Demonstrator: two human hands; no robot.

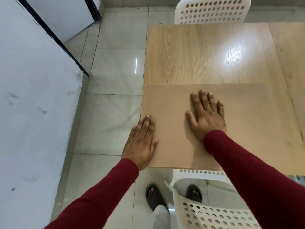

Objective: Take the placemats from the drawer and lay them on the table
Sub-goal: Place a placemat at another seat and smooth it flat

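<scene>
A tan placemat (247, 123) with a fine woven pattern lies flat on the near left part of the wooden table (189, 53). My right hand (206, 116) presses flat on the middle of the mat, fingers straight and spread. My left hand (142, 141) lies flat on the mat's left edge at the table's near left corner, fingers straight. A second tan placemat (290, 52) lies on the table's right side, running out of view. No drawer is in view.
A white perforated chair (212, 10) stands at the table's far side. Another white chair (212, 212) is tucked at the near edge, by my feet in dark sandals. A white wall (33, 113) runs along the left across tiled floor.
</scene>
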